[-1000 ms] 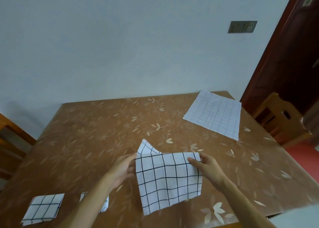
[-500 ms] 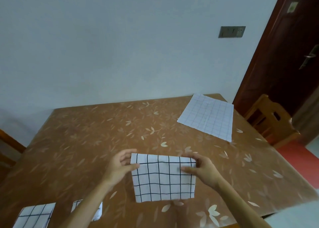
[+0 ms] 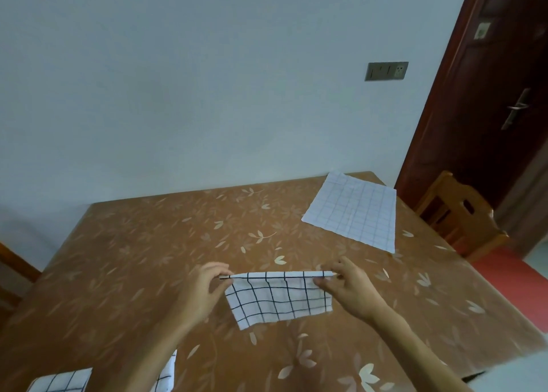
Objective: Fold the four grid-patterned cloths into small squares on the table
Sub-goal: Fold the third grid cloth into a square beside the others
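Left hand (image 3: 204,290) and right hand (image 3: 353,290), fingers closed in a pinch, each grip a far corner of the white black-grid cloth (image 3: 278,299) at the front-middle of the brown leaf-print worktop (image 3: 148,243); best to bring the raised far edge evenly onto the near edge, corners matched, then press the crease flat.

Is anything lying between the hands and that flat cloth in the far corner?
Nothing visible: only table shows between them and the flat cloth. The left hand and right hand each pinch the half-folded cloth, though.

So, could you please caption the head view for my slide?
Left hand and right hand pinch a folded cloth by its corners.
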`<state>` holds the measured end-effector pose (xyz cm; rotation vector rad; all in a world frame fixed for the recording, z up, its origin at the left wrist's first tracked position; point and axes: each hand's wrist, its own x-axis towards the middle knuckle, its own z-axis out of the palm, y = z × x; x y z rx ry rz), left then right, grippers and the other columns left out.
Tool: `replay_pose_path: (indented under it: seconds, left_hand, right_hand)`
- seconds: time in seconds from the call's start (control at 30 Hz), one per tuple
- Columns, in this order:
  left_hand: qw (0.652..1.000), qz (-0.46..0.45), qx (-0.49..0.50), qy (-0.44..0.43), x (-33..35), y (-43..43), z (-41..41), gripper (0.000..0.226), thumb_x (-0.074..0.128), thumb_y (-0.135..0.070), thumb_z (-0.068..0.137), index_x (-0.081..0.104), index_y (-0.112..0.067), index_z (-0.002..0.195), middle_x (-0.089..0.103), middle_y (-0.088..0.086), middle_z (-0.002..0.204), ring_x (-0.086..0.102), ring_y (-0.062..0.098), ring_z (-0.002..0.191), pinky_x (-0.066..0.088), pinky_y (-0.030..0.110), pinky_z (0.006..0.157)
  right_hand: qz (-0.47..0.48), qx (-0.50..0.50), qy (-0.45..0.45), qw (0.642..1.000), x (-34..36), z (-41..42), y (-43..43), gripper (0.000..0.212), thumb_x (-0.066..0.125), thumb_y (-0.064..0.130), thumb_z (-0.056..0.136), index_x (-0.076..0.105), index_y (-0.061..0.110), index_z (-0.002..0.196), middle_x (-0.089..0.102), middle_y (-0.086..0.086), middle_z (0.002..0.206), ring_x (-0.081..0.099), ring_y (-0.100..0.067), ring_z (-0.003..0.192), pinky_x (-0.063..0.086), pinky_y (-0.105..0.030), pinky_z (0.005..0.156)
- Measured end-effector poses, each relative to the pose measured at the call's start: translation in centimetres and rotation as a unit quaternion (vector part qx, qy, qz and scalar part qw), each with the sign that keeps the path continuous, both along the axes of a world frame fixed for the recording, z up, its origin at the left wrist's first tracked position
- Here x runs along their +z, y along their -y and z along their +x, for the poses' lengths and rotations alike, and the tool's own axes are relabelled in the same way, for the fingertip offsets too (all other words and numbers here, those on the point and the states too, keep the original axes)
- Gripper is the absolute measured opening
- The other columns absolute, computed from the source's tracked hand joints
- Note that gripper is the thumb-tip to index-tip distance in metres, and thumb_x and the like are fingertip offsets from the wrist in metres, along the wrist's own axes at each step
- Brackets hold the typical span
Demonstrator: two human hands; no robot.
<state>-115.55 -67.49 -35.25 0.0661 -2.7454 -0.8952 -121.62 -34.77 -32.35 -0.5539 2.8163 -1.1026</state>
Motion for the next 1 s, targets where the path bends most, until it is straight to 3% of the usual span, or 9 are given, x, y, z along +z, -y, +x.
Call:
replay_pose_path:
  seconds: [0.1,0.2,0.27,0.33,0.4,0.53,0.67,0.83,1.0]
  left_hand:
    - [0.997,-0.047,-0.041,0.048,1.1,-1.1,0.2,0.041,0.071,-0.056,0.079,0.067,-0.039,0.117,0.058,-0.027,0.120,0.048,0.002,0.118,0.039,0.031,0.103]
    - [0.992,0.025,-0.109,0.058,2.2,-4.2,0.5,0.055,0.079,-0.052,0.075,0.056,-0.047,0.125,0.055,-0.031,0.125,0.047,-0.008,0.120,0.038,0.024,0.101]
    - [0.983,0.104,-0.138,0.067,2.7,-6.3,0.4,0.046,0.083,-0.045,0.074,0.063,-0.046,0.115,0.068,-0.024,0.112,0.061,-0.003,0.107,0.048,0.023,0.093]
    - [0.978,0.142,-0.135,0.069,2.4,-7.6,-0.1,0.029,0.080,-0.049,0.077,0.070,-0.035,0.100,0.072,-0.012,0.089,0.068,0.007,0.084,0.055,0.036,0.079]
    - [0.975,0.168,-0.124,0.074,1.9,-7.9,-0.5,0.035,0.072,-0.059,0.079,0.071,-0.026,0.091,0.070,-0.002,0.077,0.067,0.020,0.074,0.054,0.051,0.073]
    - [0.949,0.280,-0.103,0.099,1.8,-7.4,-0.5,0.027,0.074,-0.045,0.087,0.077,-0.020,0.095,0.075,0.014,0.089,0.071,0.037,0.084,0.056,0.059,0.077]
    - [0.905,0.388,-0.086,0.153,2.3,-7.0,-0.4,0.022,0.072,-0.024,0.091,0.074,-0.011,0.107,0.078,0.004,0.104,0.074,0.024,0.099,0.058,0.046,0.090]
    - [0.850,0.482,-0.076,0.197,2.8,-7.4,0.2,0.025,0.064,-0.014,0.095,0.068,-0.006,0.118,0.075,0.007,0.115,0.071,0.022,0.108,0.057,0.034,0.092]
    - [0.822,0.516,-0.062,0.234,2.1,-7.3,0.6,0.027,0.059,-0.019,0.098,0.068,-0.007,0.121,0.072,0.010,0.122,0.069,0.025,0.113,0.053,0.041,0.100]
  right_hand:
    - [-0.026,0.028,-0.027,0.999,1.5,0.1,1.0,0.021,0.063,0.046,0.092,0.068,0.026,0.090,0.066,0.010,0.095,0.060,-0.006,0.091,0.048,-0.026,0.082]
    - [-0.033,0.070,-0.050,0.996,3.5,0.4,2.5,0.026,0.067,0.037,0.092,0.052,0.040,0.071,0.059,0.012,0.075,0.055,-0.003,0.075,0.042,-0.018,0.067]
    - [-0.027,0.102,-0.072,0.992,4.5,0.6,3.3,0.029,0.069,0.035,0.091,0.050,0.042,0.070,0.058,0.014,0.073,0.055,-0.002,0.075,0.040,-0.016,0.066]
    - [-0.027,0.123,-0.078,0.989,5.2,0.9,3.7,0.023,0.069,0.039,0.091,0.057,0.032,0.072,0.060,0.010,0.073,0.055,-0.007,0.073,0.041,-0.019,0.065]
    - [-0.036,0.123,-0.075,0.989,5.8,1.0,3.4,0.026,0.069,0.042,0.091,0.056,0.031,0.071,0.058,0.009,0.069,0.054,-0.008,0.069,0.040,-0.019,0.063]
    - [-0.070,0.064,-0.010,0.995,5.9,0.9,0.7,0.026,0.074,0.056,0.080,0.065,0.033,0.087,0.069,0.013,0.081,0.063,-0.001,0.075,0.046,-0.016,0.064]
    - [-0.179,0.042,0.142,0.973,4.4,2.1,-2.1,0.021,0.078,0.028,0.085,0.072,0.021,0.104,0.075,0.023,0.084,0.069,0.006,0.079,0.049,-0.007,0.070]
    - [-0.233,0.035,0.250,0.939,1.4,2.9,-2.5,0.030,0.074,0.027,0.089,0.072,0.015,0.116,0.075,-0.002,0.115,0.071,-0.022,0.108,0.052,-0.044,0.101]
    - [-0.256,0.017,0.264,0.930,1.1,3.5,-1.3,0.031,0.067,0.032,0.094,0.072,0.009,0.114,0.076,-0.002,0.111,0.073,-0.022,0.102,0.055,-0.045,0.097]
